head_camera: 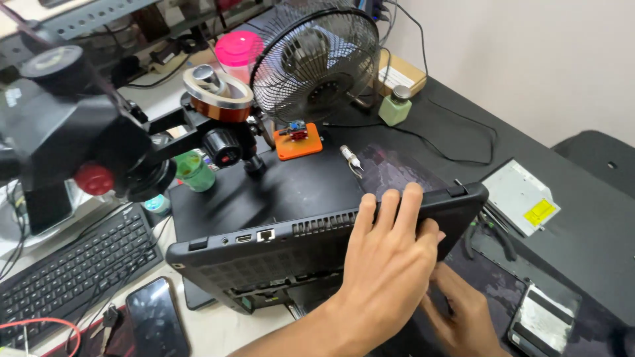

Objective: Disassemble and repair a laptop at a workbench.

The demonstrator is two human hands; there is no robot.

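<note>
- The black plastic laptop base [278, 254] is tilted up on the desk, long axis running left to right, ported side edge facing the camera
- The left hand [387, 264] drapes over its raised far-right edge, fingers curled on the rim, clasping it
- The right hand [463, 314] sits lower, under that same corner; whether it grips cannot be told
- A black microscope [73, 132] stands well to the left

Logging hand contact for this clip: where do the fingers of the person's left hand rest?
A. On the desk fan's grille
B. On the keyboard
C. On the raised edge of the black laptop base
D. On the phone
C: the left hand curls its fingers over the raised edge of the black laptop base, well apart from the desk fan, the keyboard and the phone.
</note>
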